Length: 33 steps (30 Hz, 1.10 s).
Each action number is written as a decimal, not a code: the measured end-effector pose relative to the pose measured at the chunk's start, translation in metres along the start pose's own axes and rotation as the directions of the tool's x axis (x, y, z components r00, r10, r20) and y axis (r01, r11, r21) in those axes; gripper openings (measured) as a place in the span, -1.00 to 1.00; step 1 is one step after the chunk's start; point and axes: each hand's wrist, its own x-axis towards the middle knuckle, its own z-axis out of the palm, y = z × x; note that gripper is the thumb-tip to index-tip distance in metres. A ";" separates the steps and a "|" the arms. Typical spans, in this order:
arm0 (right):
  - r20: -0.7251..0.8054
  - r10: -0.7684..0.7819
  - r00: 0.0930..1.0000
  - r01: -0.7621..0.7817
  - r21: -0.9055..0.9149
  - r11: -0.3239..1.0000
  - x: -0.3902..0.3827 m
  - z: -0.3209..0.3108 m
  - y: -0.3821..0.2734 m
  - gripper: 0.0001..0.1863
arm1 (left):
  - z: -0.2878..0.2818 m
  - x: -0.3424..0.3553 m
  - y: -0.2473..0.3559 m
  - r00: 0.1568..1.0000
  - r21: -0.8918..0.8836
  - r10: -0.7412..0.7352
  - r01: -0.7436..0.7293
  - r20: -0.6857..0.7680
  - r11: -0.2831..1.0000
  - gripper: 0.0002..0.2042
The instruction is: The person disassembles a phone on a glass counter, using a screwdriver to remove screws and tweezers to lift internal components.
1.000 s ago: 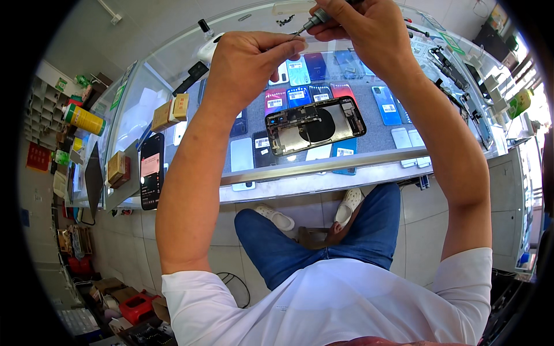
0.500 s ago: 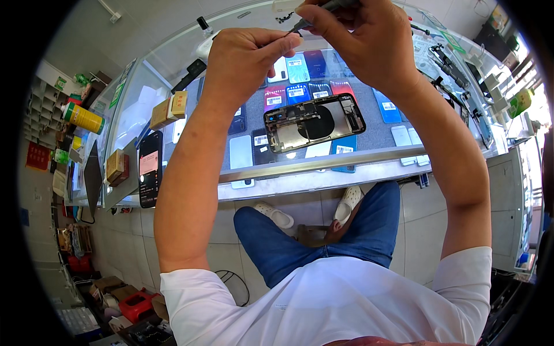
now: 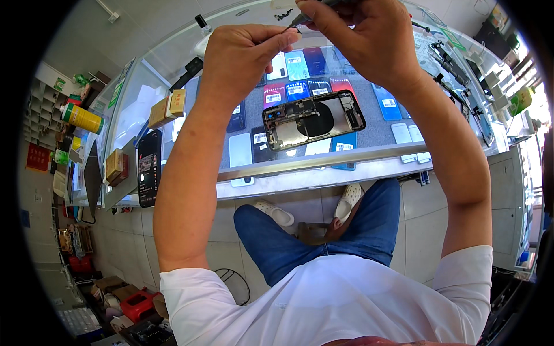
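Note:
Up at the top of the view, my left hand (image 3: 239, 63) pinches something small, too tiny to make out, in thumb and forefinger. My right hand (image 3: 372, 46) grips a grey screwdriver-like tool (image 3: 301, 17), its thin tip at my left fingertips. Below and between my hands, an opened phone housing (image 3: 314, 120) with exposed parts and a round black pad lies tilted on the glass counter (image 3: 314, 163). Several coloured phones (image 3: 389, 104) show under the glass. A phone with a lit screen (image 3: 149, 168) stands at the left, beside my left forearm.
Small yellow boxes (image 3: 167, 109), a yellow can (image 3: 81, 118) and a dark panel (image 3: 92, 179) are at the left. Black parts and tools (image 3: 453, 66) lie at the right. My legs are under the counter; cardboard boxes and a red plastic object (image 3: 138, 305) sit low at the left.
My right hand has turned and shifted slightly left, tilting the tool. My left hand has moved a little up and left. The lit phone's screen now shows a different, darker picture.

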 end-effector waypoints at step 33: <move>0.015 0.020 1.000 -0.021 0.068 0.997 0.000 -0.003 0.002 -0.60 | -0.002 0.002 -0.011 0.991 0.105 0.095 -0.105 0.099 0.989 -0.66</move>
